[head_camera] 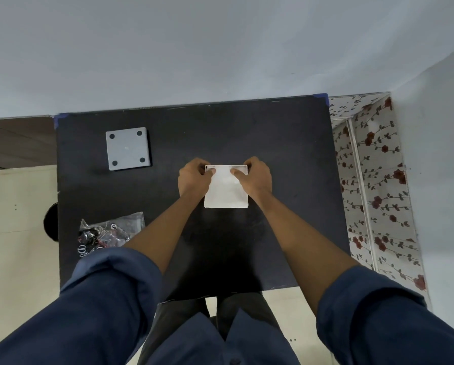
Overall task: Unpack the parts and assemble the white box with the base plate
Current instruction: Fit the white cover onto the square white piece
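The white box [225,193] lies flat in the middle of the black table [273,143]. My left hand [194,177] grips its far left corner and my right hand [257,177] grips its far right corner, thumbs pressed on the top face. The grey square base plate [128,148], with a dark dot near each corner, lies apart at the table's far left. A clear plastic bag [107,233] with small dark parts and wires sits at the near left edge, partly hidden by my left sleeve.
A floral-patterned surface [373,180] runs along the table's right side. A pale wall stands behind the table. Beige floor shows at the left, with a dark round object [51,222] by the table's left edge.
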